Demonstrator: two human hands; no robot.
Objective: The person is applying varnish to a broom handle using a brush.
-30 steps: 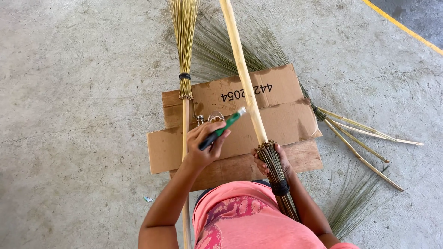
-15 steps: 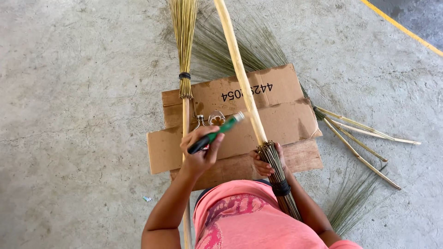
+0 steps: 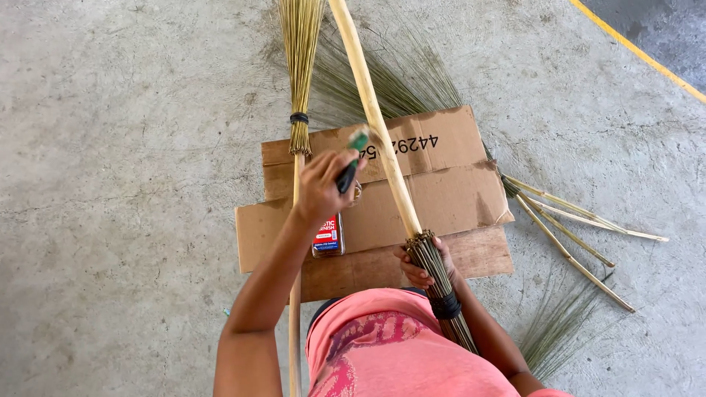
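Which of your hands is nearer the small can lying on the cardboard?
Left. The left hand, gripping a green-handled brush, hovers just above the small can. The right hand is off to the can's right, holding the broom's bound bristle end.

This looks like a simple workshop for making brooms by hand, set on the floor of a shed or yard, though the narrow view leaves that unsure. The bare grey concrete floor point(image 3: 125, 147) is stained and carries a yellow painted line point(image 3: 640, 55) at two o'clock. Flattened brown cardboard sheets point(image 3: 456, 198) serve as a work mat at the centre. Loose bundles of dry green-brown grass bristles point(image 3: 412, 81) lie at twelve o'clock, and spare pale wooden sticks point(image 3: 573, 220) at three o'clock.
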